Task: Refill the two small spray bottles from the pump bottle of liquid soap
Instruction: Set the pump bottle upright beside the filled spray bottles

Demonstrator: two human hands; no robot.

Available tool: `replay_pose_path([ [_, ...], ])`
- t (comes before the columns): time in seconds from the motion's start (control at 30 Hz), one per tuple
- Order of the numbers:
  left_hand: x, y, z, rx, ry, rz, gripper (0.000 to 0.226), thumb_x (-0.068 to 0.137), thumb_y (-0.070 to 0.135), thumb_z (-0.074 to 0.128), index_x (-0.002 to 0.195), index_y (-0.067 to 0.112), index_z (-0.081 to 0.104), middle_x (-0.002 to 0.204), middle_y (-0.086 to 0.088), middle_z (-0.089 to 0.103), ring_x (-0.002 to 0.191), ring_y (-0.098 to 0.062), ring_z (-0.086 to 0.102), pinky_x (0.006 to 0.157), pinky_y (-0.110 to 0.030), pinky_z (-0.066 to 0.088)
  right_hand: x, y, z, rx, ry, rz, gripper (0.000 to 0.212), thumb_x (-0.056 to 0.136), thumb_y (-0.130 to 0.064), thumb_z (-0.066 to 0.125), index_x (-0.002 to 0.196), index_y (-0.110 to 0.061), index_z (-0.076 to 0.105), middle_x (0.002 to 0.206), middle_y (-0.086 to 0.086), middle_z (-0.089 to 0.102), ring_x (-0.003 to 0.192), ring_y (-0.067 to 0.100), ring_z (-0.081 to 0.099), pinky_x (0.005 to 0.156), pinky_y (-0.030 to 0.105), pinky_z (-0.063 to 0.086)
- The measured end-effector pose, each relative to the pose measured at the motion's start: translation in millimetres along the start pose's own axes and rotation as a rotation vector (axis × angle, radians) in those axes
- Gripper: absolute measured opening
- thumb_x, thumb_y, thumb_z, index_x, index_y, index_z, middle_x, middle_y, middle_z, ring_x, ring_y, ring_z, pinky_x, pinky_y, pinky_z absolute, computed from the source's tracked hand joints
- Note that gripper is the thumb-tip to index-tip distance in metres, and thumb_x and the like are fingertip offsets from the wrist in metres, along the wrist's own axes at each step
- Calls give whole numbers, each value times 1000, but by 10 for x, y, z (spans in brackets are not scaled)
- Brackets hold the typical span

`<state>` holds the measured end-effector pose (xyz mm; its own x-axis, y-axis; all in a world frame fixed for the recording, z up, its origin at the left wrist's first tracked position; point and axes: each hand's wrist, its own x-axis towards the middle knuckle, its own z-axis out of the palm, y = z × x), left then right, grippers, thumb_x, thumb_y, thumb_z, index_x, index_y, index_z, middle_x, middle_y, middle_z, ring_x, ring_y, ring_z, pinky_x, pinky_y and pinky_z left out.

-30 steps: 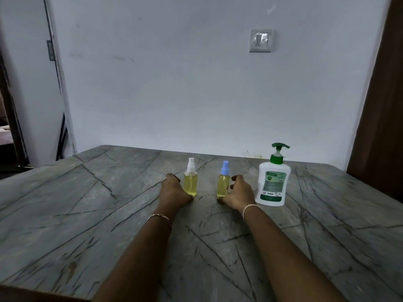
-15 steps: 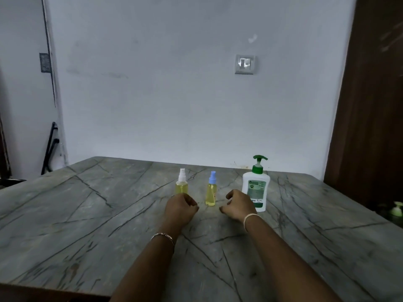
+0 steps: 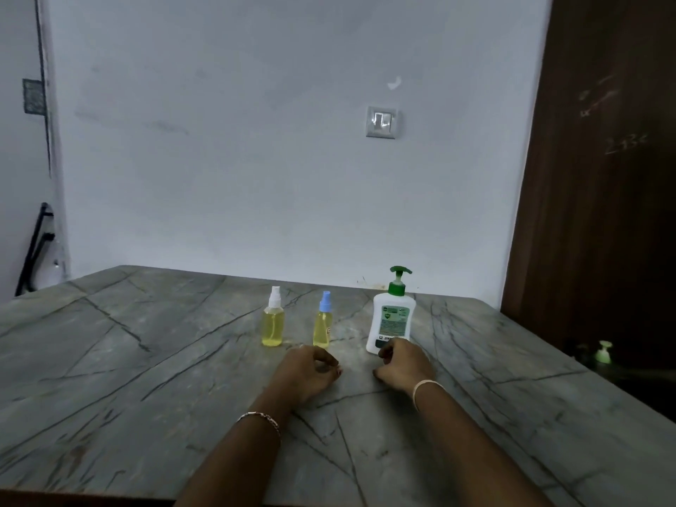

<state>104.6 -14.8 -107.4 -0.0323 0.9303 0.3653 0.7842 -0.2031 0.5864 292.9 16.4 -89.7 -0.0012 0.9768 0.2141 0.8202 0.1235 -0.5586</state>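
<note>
The pump bottle (image 3: 391, 323) is white with a green top and a green label. Left of it, the blue-topped spray bottle (image 3: 322, 329) and the white-topped spray bottle (image 3: 272, 325) both hold yellow liquid. The table (image 3: 146, 360) under it is grey with dark lines, and the door (image 3: 603, 177) right of it is brown.

Seen through my remote head camera, this looks like an ordinary room in a home: a grey veined stone tabletop (image 3: 146, 360) before a bare, scuffed white wall (image 3: 219, 159) with a single light switch (image 3: 381, 122), a dark wooden door (image 3: 603, 177) at right, and a household pump bottle of liquid soap (image 3: 393, 323) on the stone.
</note>
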Motion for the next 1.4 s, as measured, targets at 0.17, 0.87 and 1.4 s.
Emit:
replay_pose_path([
  [0.17, 7, -42, 3, 22, -48, 6, 25, 83, 36, 67, 105, 25, 72, 111, 7, 69, 108, -8, 59, 90, -15, 40, 11, 57, -41, 56, 24, 25, 31, 67, -17, 70, 96, -25, 64, 107, 2, 66, 99, 22, 62, 88, 32, 52],
  [0.87, 232, 13, 14, 355, -247, 229, 33, 89, 41, 54, 120, 31, 60, 123, 1, 62, 115, -20, 54, 100, -35, 43, 369, -81, 104, 404, 279, 206, 100, 53, -27, 93, 129, -6, 31, 132, 18, 45, 123, 39, 45, 102, 46, 40],
  [1.4, 269, 14, -36, 340, -313, 218, 38, 90, 46, 55, 125, 33, 59, 127, 1, 56, 121, -19, 47, 103, -32, 36, 476, -41, 356, 329, 333, 170, 97, 58, -23, 88, 131, -10, 26, 126, 18, 50, 118, 40, 49, 94, 44, 45],
])
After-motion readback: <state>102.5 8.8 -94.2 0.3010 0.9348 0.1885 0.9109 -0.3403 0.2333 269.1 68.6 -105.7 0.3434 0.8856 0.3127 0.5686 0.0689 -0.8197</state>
